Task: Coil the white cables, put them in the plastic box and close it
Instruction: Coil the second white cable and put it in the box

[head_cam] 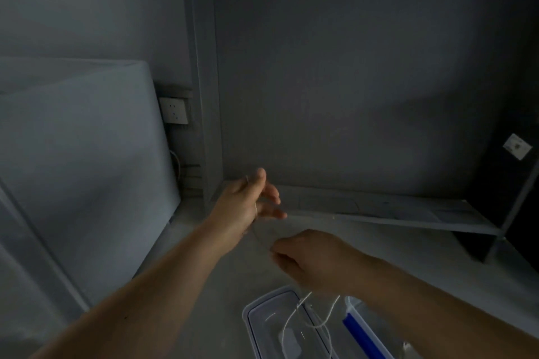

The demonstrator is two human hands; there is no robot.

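Note:
A thin white cable (294, 316) runs around my left hand (248, 204), which is raised with fingers spread, and down to my right hand (309, 256). My right hand pinches the cable below and to the right of the left one. The cable's loose end hangs under my right wrist and dangles over a clear plastic lid (262, 315) lying flat on the table. Beside it to the right stands the clear plastic box (354, 319) with a blue clip, cut off by the bottom edge of the frame.
A low grey shelf (393, 213) runs along the dark back wall. A grey upright panel (204, 125) stands behind my left hand, with a wall socket (174, 111) left of it. A large pale padded surface (81, 169) fills the left side.

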